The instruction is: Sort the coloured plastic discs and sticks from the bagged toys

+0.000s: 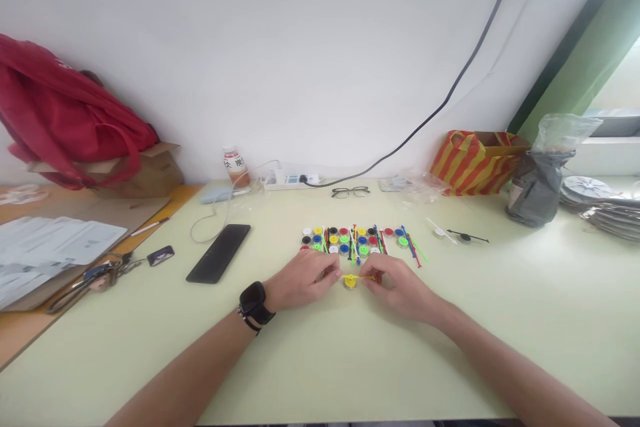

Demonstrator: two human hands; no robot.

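Observation:
A thin yellow arrow-shaped pointer lies across the top of a round yellow-topped base on the table. My left hand pinches the pointer's left end. At its right end, the fingers of my right hand are closed on the same pointer. Just beyond my hands stand rows of small round bases in black, white, yellow, green, blue and red, partly hidden by my fingers. Coloured arrow pointers lie among them. To the right, a white pointer and base sit beside a black pair.
A black phone lies left of my hands, near keys. Glasses, a power strip and a bottle are along the wall. A striped bag, grey bag and stacked discs stand right.

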